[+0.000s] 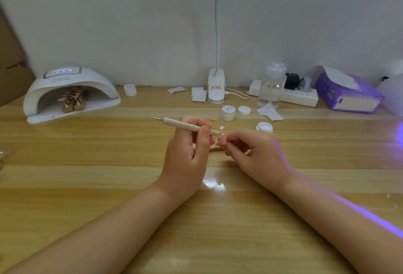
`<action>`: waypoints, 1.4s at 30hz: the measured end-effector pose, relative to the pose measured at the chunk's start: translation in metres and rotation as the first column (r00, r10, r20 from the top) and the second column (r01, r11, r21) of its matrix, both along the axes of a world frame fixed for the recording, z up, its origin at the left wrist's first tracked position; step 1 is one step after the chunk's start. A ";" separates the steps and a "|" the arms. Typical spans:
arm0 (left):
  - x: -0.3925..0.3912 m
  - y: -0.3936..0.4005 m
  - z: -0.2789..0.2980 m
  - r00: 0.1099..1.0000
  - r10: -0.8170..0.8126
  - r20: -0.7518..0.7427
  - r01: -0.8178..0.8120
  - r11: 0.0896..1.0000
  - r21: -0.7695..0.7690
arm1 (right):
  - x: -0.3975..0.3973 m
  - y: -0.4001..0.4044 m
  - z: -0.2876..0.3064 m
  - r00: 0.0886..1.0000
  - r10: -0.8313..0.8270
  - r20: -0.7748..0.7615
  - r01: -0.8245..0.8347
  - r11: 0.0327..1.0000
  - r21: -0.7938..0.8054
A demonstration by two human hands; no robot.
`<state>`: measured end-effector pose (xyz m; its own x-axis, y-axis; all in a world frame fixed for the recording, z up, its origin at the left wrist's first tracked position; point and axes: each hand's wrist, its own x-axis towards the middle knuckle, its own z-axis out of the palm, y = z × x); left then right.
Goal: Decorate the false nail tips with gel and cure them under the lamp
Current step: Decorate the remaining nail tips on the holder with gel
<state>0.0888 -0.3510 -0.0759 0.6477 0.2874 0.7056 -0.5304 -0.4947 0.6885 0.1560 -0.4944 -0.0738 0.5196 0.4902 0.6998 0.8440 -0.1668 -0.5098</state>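
There, at the frame's centre, the left hand [187, 149] gripped a wooden-handled dotting pen [185, 124], its fingers curled round the shaft. The right hand [250, 151] pinched a pink false nail tip [222, 139] against the pen's right end. In the upper left, the curing lamp [72, 95] sheltered more tips.
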 end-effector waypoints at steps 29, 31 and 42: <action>-0.003 -0.001 0.003 0.999 -0.017 0.028 0.016 1.000 0.024 | 0.005 -0.001 -0.002 0.970 -0.006 -0.245 0.036 0.993 0.116; -0.005 -0.001 0.003 0.999 -0.015 0.030 0.014 0.999 0.041 | 0.004 -0.001 -0.002 0.973 -0.005 -0.230 0.033 0.993 0.115; -0.005 -0.001 0.004 0.999 -0.023 0.026 0.021 0.998 0.062 | 0.002 -0.001 0.000 0.993 -0.037 -0.109 0.044 0.997 0.070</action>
<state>0.0840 -0.3524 -0.0721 0.6340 0.2284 0.7388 -0.5594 -0.5242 0.6421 0.1582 -0.4956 -0.0737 0.6123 0.4177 0.6713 0.7768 -0.1595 -0.6092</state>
